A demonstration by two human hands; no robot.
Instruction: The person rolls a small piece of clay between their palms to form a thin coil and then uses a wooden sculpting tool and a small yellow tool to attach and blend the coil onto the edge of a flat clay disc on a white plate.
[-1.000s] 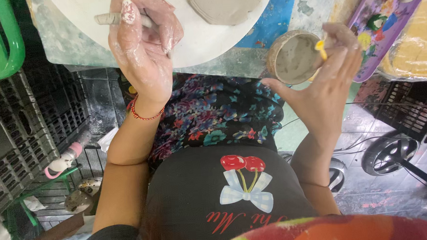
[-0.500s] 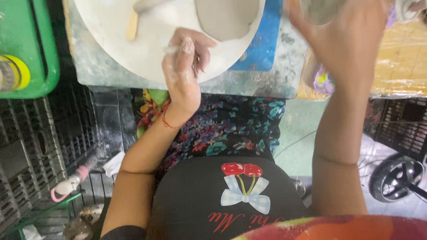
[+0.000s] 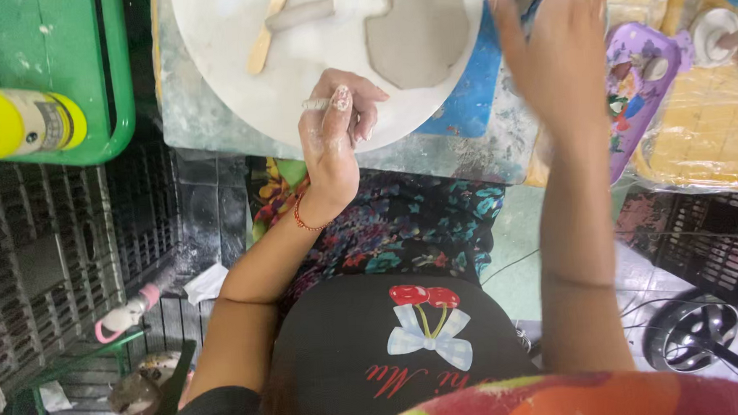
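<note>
Over white round board (image 3: pixel 236 80): left hand (image 3: pixel 335 129) fingers pinching small clay bit (image 3: pixel 315 104); right hand (image 3: pixel 559 50) fingers spread.

Left hand (image 3: pixel 336 133): clay-dusted, fingers curled, resting on white round board (image 3: pixel 236 80).
Board contents: flat clay slab (image 3: pixel 419 32), clay roll (image 3: pixel 300 14), wooden stick (image 3: pixel 268 29).
Right hand (image 3: pixel 559 50): raised, blurred, above purple tray (image 3: pixel 634 122).

A flat grey clay slab (image 3: pixel 417 30) and a pale wooden stick (image 3: pixel 267 29) lie on the round white board (image 3: pixel 236 80) at the far side, a green plastic tray (image 3: pixel 67 72) at far left, a purple patterned tray (image 3: pixel 636 92) at right, and a dark floral skirt (image 3: pixel 403 222) nearer.
</note>
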